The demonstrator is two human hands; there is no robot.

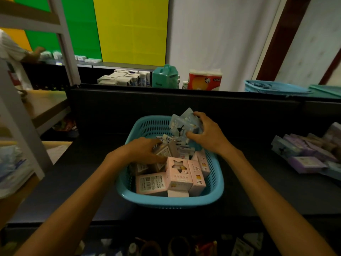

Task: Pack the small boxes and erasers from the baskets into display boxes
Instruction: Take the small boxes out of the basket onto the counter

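A light blue plastic basket sits on the dark shelf in front of me, filled with several small pink boxes and small white erasers. My right hand grips a bunch of pale blue boxes above the basket's far right corner. My left hand reaches into the basket's middle, its fingers curled round a greyish box among the others.
Purple and blue display boxes lie stacked at the right of the shelf. A second blue basket stands on the ledge behind. White cartons, a teal box and a paper roll pack stand farther back. Another person's arm shows far left.
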